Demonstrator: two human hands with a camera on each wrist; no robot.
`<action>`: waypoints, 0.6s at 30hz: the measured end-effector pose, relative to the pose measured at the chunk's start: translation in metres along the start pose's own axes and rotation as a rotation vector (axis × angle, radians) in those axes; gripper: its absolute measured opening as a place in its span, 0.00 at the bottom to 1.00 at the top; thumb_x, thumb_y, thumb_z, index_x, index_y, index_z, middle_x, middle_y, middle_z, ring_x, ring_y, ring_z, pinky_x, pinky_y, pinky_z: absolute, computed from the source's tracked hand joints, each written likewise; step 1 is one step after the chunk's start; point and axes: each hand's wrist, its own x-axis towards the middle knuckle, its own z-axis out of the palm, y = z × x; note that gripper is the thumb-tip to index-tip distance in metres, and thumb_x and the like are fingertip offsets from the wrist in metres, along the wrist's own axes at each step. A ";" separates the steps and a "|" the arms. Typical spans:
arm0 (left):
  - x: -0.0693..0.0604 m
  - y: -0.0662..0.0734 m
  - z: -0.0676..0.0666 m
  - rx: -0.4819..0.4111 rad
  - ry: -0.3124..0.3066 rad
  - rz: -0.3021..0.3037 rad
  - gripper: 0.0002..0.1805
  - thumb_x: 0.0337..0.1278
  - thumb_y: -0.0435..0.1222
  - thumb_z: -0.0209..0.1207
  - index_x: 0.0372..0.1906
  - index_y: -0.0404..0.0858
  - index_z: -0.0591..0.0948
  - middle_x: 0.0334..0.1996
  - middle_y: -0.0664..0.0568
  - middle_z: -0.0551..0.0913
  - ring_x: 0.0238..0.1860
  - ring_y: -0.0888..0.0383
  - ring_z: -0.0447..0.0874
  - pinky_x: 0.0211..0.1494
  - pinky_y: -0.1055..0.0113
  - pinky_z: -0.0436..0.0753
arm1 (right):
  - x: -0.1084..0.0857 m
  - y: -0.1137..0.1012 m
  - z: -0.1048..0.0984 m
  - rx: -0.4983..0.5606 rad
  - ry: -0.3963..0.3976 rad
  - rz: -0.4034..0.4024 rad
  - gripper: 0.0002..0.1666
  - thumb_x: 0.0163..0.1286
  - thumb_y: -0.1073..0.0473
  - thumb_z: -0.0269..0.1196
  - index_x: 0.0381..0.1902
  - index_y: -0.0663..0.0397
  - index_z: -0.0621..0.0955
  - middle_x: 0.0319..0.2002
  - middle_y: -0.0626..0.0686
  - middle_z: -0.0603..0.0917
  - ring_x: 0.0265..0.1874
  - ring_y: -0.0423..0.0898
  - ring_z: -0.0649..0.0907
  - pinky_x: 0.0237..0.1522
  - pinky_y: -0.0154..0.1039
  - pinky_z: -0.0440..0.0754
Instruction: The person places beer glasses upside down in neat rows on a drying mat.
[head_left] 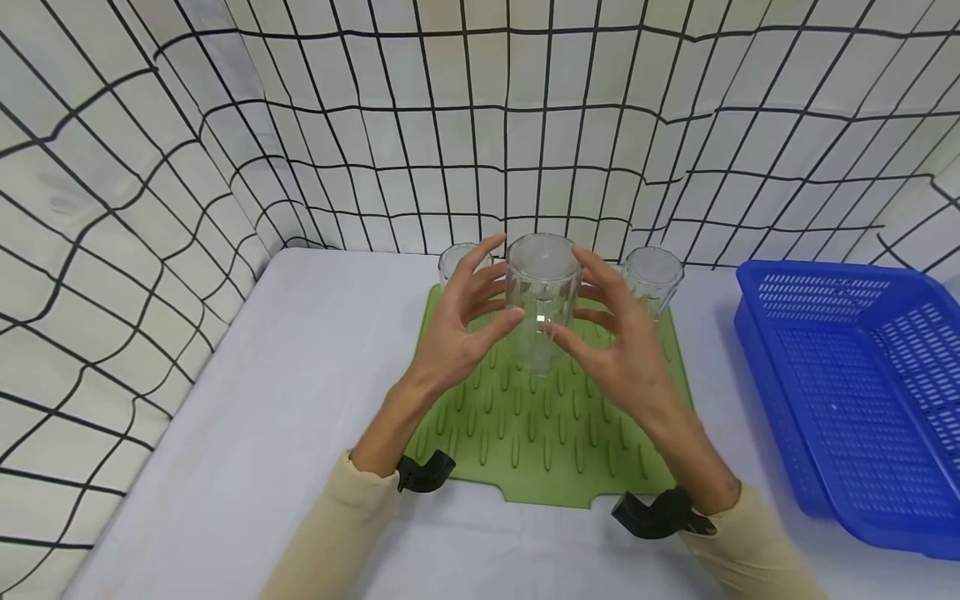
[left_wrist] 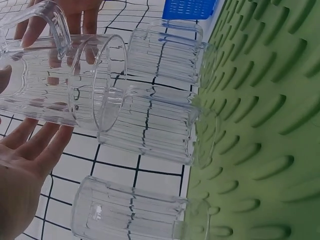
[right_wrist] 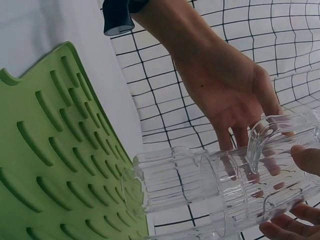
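Both hands hold a clear glass mug (head_left: pixel 543 262) bottom up over a green ridged mat (head_left: pixel 525 442). My left hand (head_left: pixel 459 337) curls round the mug's left side, thumb at the front. On the other side my right hand (head_left: pixel 626 354) grips it, thumb beside the handle (left_wrist: pixel 62 30). In the left wrist view the mug's rim faces the mat and stands apart from it. Several more clear glasses stand at the mat's back: one at the left (head_left: pixel 457 258), one at the right (head_left: pixel 652 271), and a middle glass (left_wrist: pixel 155 127) mostly hidden behind the held mug in the head view.
A blue plastic basket (head_left: pixel 787 450) stands right of the mat on the white-covered table (head_left: pixel 300 375). Black wire grid (head_left: pixel 420 108) over white cloth rises behind the table and along its left side. Black wrist mounts (head_left: pixel 652 515) sit on both forearms.
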 end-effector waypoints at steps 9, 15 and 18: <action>-0.009 0.000 -0.007 0.111 0.030 -0.047 0.39 0.69 0.34 0.65 0.80 0.55 0.64 0.74 0.51 0.74 0.73 0.55 0.75 0.67 0.52 0.83 | -0.001 0.000 0.011 0.043 0.004 -0.002 0.55 0.60 0.72 0.75 0.80 0.43 0.64 0.75 0.56 0.72 0.66 0.58 0.81 0.62 0.49 0.88; -0.014 -0.002 -0.010 0.144 0.055 -0.062 0.40 0.67 0.32 0.66 0.80 0.55 0.65 0.73 0.52 0.75 0.71 0.54 0.76 0.65 0.53 0.85 | -0.002 0.002 0.020 0.058 0.014 0.005 0.54 0.58 0.72 0.76 0.79 0.46 0.66 0.74 0.58 0.74 0.66 0.60 0.82 0.60 0.48 0.89; -0.017 -0.004 -0.010 0.152 0.066 -0.077 0.40 0.66 0.32 0.67 0.79 0.55 0.66 0.72 0.51 0.75 0.70 0.53 0.77 0.64 0.55 0.86 | -0.003 0.003 0.024 0.062 0.018 0.008 0.54 0.58 0.72 0.76 0.78 0.47 0.66 0.74 0.58 0.73 0.67 0.60 0.81 0.60 0.49 0.89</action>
